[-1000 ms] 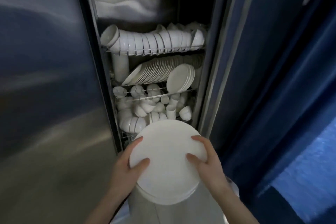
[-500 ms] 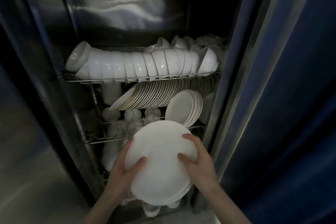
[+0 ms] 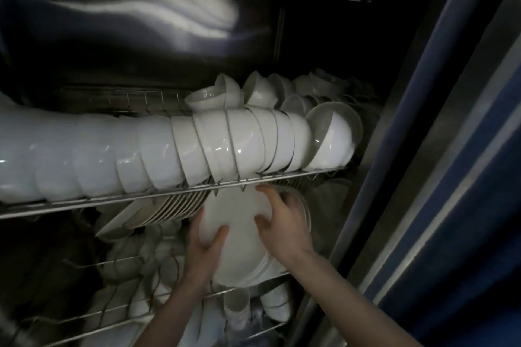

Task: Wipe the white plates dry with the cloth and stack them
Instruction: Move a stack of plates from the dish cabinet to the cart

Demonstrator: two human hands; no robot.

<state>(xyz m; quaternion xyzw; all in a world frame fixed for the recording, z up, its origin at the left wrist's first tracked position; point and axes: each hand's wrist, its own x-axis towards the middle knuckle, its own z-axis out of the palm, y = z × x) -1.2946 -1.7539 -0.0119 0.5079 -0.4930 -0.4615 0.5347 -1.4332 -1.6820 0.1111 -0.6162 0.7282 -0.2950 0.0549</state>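
A stack of white plates (image 3: pixel 239 236) stands on edge at the middle wire shelf (image 3: pixel 253 284) of a steel cabinet. My left hand (image 3: pixel 204 248) grips the stack's left rim, thumb on the front face. My right hand (image 3: pixel 284 222) holds the right rim, fingers spread over the face. A row of white plates (image 3: pixel 174 205) leans on the same shelf to the left, and more plate rims (image 3: pixel 306 211) show behind my right hand. No cloth is in view.
The upper wire shelf (image 3: pixel 141 200) carries a long row of white bowls (image 3: pixel 197 146) just above my hands. Cups and small bowls (image 3: pixel 236 307) fill the lower rack. The cabinet's steel frame (image 3: pixel 394 177) and a blue wall (image 3: pixel 479 205) stand at the right.
I have moved closer to the cabinet. Both hands carried the plate stack forward and up, from in front of the cabinet into the middle shelf under the bowl rack.
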